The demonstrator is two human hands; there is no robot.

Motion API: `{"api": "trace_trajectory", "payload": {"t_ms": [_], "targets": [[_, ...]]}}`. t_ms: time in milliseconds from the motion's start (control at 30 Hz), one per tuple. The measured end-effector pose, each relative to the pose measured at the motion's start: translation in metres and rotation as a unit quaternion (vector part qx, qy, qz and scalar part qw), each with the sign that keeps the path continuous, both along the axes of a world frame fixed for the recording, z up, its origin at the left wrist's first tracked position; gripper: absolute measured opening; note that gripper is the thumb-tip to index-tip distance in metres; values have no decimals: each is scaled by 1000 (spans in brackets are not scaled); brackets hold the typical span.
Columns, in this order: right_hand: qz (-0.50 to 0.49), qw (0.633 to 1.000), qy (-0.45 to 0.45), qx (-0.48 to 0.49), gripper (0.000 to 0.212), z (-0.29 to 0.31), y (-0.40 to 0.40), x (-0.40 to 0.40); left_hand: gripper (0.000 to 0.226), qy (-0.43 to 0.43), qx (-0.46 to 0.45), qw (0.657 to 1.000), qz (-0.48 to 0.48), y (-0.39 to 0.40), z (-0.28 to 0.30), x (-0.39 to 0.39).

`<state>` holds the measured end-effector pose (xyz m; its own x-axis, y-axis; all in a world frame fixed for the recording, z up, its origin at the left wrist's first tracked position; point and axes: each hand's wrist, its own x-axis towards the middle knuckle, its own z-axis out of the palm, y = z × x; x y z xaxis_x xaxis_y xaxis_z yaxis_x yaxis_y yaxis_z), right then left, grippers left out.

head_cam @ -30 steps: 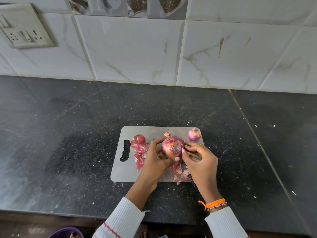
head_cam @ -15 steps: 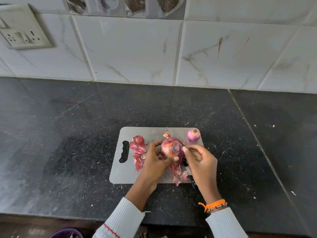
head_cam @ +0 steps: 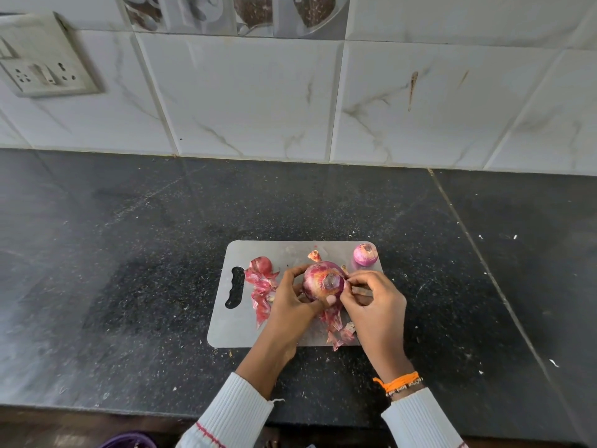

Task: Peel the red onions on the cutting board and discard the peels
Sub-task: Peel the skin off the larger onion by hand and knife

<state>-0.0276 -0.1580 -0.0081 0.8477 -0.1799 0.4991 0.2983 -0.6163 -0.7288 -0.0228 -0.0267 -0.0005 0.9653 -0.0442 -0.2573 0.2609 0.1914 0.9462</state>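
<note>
A large red onion (head_cam: 323, 281) with its cut end facing up is held above the grey cutting board (head_cam: 232, 328). My left hand (head_cam: 292, 302) cups it from the left and below. My right hand (head_cam: 376, 305) pinches the skin at the onion's right side. A small peeled onion (head_cam: 365, 254) sits at the board's far right corner. Another red onion (head_cam: 261, 264) lies at the board's left, among loose peels (head_cam: 261, 294). More peels (head_cam: 337, 329) lie under my hands near the front edge. A cut onion tip (head_cam: 315, 255) rests behind the held onion.
The board lies on a dark speckled stone counter (head_cam: 129, 270) backed by white marbled wall tiles (head_cam: 258, 98). A wall socket (head_cam: 42, 63) is at the upper left. A purple container's rim (head_cam: 129, 441) shows below the counter's front edge.
The onion has turned slightly in my left hand. My right fingers have shifted along its right side, still picking at the skin.
</note>
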Motion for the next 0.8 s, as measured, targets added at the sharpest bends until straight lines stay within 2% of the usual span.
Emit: {"api": "trace_trajectory", "payload": {"t_ms": [133,233,400,500,567,667,800], "targets": [[-15,999,1,41,18,0,-4,1,58,39,-50,998,-16,4,-2,1],[-37,992,49,113,15,0,-5,1,58,71,-105,992,-19,5,-1,0],[-91,945,152,273,6,-5,-14,2,52,95,-189,977,-42,10,8,1],[-52,925,171,336,9,-3,-15,2,52,86,-191,976,-53,10,11,1],[-13,920,175,349,13,0,-11,1,54,84,-194,976,-57,9,10,1],[16,918,186,351,29,3,-6,0,57,90,-193,975,-58,9,10,0],[61,942,181,276,20,1,-6,0,62,83,-183,977,-72,12,9,-1]]}}
